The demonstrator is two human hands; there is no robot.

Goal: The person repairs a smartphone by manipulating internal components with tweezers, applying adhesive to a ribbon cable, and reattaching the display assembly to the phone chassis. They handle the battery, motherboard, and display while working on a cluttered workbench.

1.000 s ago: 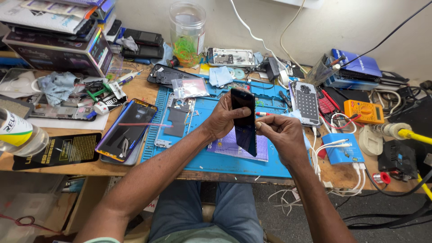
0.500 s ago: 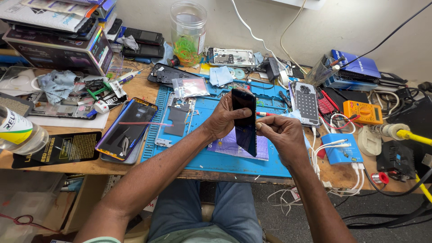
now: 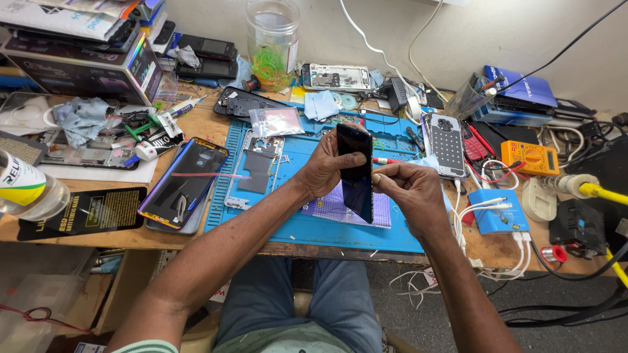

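I saw both hands clamped on a dark phone screen [image 3: 356,173] above the blue mat [image 3: 340,229].

The left hand [image 3: 327,167] gripped the screen's upper edge, thumb across its face; the right hand [image 3: 409,189] pinched its other side. The screen stood on edge between them, over the mat's middle, with a bare phone frame [image 3: 258,170] lying on the mat's left part.

Cluttered wooden workbench [image 3: 216,124] against pale wall [image 3: 523,33].

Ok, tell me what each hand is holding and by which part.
Both hands hold one dark phone screen panel, upright on edge. The left hand grips its upper left edge, thumb across the face; the right hand pinches its right edge.
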